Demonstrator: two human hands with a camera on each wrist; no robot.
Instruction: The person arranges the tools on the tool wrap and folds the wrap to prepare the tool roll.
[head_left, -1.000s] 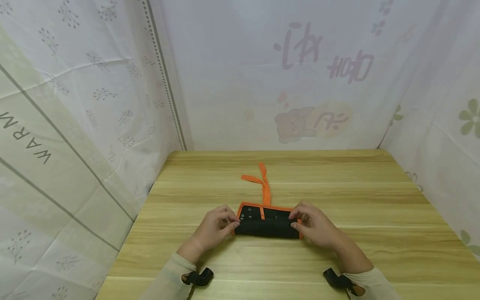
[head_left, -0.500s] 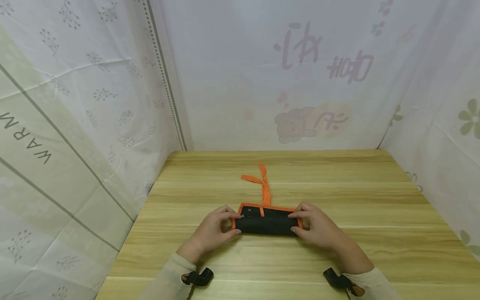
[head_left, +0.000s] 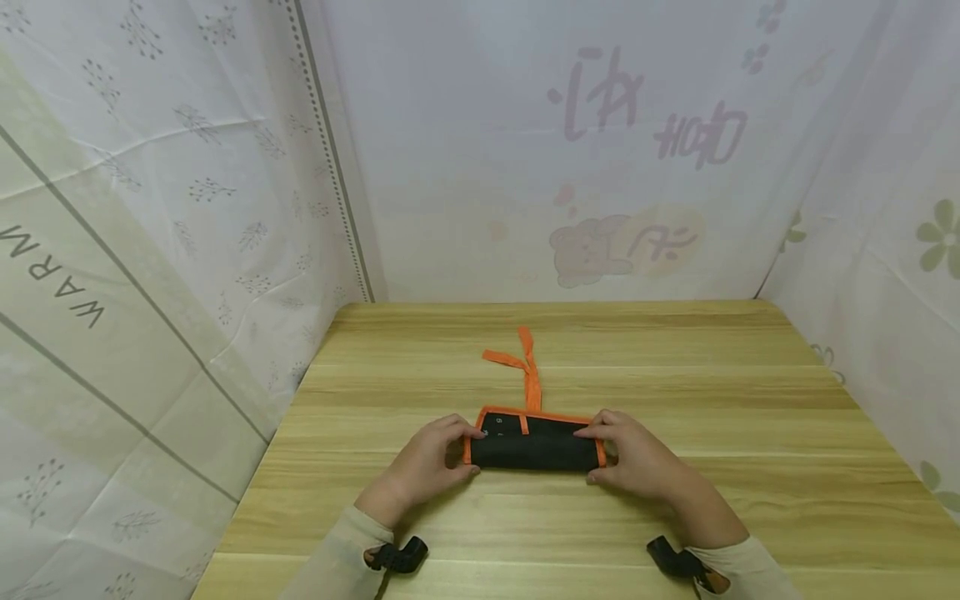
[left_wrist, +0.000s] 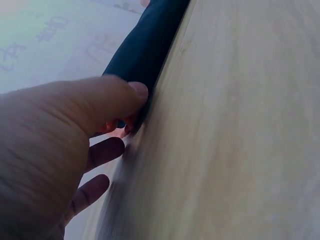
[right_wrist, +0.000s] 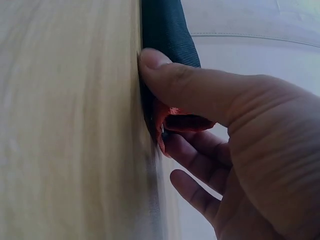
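Note:
A black cloth tool roll [head_left: 534,452] with orange edging lies partly rolled up on the table in the head view. Its flat far strip still shows white printed marks and a short orange loop [head_left: 524,425]. From the far edge runs an orange tie strap [head_left: 532,385] with two loose ends. My left hand [head_left: 423,462] grips the roll's left end, fingers over the top and thumb at the near lower side. At the other end my right hand [head_left: 637,454] holds it the same way. In the right wrist view the open orange-edged end [right_wrist: 165,120] shows beside the fingers.
The wood-grain table [head_left: 405,367] reaches back to a printed white curtain [head_left: 465,167]. More curtains hang on the left and right sides. A black camera mount [head_left: 405,554] sits at the left wrist, and another black mount [head_left: 667,557] at the right.
The rolled part has turned slightly away from me, covering more of the printed strip. Both thumbs have shifted from the roll's top down to its near lower side. The strap has stayed put.

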